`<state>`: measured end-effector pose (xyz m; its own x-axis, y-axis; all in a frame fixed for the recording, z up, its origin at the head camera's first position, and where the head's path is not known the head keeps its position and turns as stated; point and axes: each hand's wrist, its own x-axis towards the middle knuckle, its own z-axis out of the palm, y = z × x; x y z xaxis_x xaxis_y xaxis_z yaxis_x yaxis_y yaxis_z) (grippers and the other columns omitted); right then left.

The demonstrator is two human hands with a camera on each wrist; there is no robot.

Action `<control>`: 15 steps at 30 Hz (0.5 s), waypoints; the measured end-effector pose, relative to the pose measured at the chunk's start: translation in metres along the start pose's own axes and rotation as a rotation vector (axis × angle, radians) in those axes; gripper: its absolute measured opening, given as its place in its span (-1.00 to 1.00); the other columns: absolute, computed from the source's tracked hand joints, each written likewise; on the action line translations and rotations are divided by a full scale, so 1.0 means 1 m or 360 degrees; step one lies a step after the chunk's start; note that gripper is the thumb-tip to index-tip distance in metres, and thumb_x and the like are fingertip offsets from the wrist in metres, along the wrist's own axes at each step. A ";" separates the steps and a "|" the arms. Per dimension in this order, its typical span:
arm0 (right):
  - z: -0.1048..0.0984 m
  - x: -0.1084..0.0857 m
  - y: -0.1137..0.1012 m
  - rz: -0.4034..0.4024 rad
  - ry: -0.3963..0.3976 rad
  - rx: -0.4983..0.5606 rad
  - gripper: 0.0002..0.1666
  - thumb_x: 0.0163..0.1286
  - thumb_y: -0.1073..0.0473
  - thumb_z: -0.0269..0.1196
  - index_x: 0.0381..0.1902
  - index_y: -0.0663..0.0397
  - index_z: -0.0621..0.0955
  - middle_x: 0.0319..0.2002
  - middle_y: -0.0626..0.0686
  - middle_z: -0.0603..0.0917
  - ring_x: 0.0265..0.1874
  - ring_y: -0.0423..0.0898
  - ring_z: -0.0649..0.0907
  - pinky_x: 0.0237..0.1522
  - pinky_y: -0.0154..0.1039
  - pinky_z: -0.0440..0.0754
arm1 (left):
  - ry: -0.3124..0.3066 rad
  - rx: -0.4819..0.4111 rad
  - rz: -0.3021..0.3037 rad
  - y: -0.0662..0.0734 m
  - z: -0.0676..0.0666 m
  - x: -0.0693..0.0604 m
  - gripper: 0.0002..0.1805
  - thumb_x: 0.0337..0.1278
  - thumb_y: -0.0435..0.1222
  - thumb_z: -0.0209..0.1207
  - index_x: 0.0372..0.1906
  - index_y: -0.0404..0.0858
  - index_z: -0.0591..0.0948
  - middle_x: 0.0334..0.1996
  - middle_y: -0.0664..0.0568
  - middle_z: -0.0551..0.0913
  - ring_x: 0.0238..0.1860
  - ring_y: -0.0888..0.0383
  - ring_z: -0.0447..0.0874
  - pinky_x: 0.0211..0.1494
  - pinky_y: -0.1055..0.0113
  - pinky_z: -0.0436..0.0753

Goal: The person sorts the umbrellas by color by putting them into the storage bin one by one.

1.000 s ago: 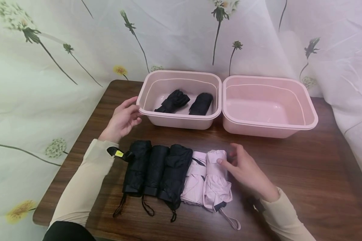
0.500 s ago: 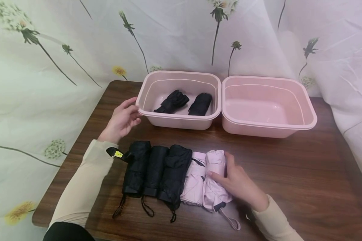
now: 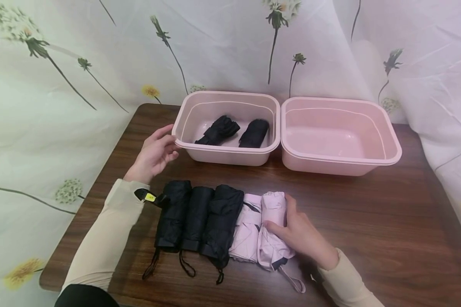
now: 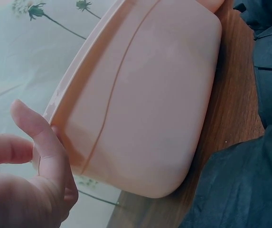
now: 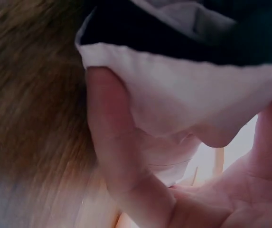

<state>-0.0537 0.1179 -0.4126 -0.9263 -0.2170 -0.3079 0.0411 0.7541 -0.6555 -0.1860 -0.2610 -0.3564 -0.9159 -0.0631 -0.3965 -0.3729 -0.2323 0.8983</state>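
Pinching the outer pink umbrella (image 3: 274, 207) with the right hand (image 3: 301, 233), thumb over its top and fingers along its right flank; a hold probably made simple by a place at the row's end. Directly left of that grip, a second pink umbrella (image 3: 246, 232), then three black umbrellas (image 3: 196, 217), laid side by side, seemingly for separate reach. Ahead and left, the grey-pink bin (image 3: 226, 156), apparently steadied at its near-left corner by the left hand (image 3: 153, 154): pinched or merely touched, cannot tell. Right forearm (image 3: 345, 279) aslant, left arm (image 3: 109, 238) stretched forward.
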 end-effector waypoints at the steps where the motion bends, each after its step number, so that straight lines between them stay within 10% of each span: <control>1: 0.000 0.000 0.000 0.0000 0.0002 0.0002 0.21 0.15 -0.34 0.31 0.46 0.20 0.00 -0.11 0.40 0.63 -0.22 0.02 0.65 -0.11 -0.01 0.62 | 0.0002 0.0001 -0.0001 0.000 0.000 0.000 -0.43 0.38 -0.28 0.06 0.43 -0.01 0.25 0.16 -0.09 0.39 -0.32 0.21 0.60 -0.38 0.53 0.61; 15: -0.001 0.002 0.007 0.0054 0.0006 0.0042 0.21 0.13 -0.35 0.32 0.47 0.14 0.02 0.03 0.41 0.59 -0.11 0.07 0.65 -0.05 0.02 0.61 | 0.0000 -0.0006 0.0002 0.000 0.000 0.000 -0.43 0.39 -0.31 0.03 0.44 -0.01 0.25 0.14 -0.09 0.39 -0.33 0.21 0.59 -0.39 0.52 0.60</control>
<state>-0.0551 0.1234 -0.4174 -0.9256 -0.1891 -0.3279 0.0826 0.7445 -0.6625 -0.1864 -0.2608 -0.3564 -0.9162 -0.0636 -0.3955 -0.3714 -0.2356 0.8981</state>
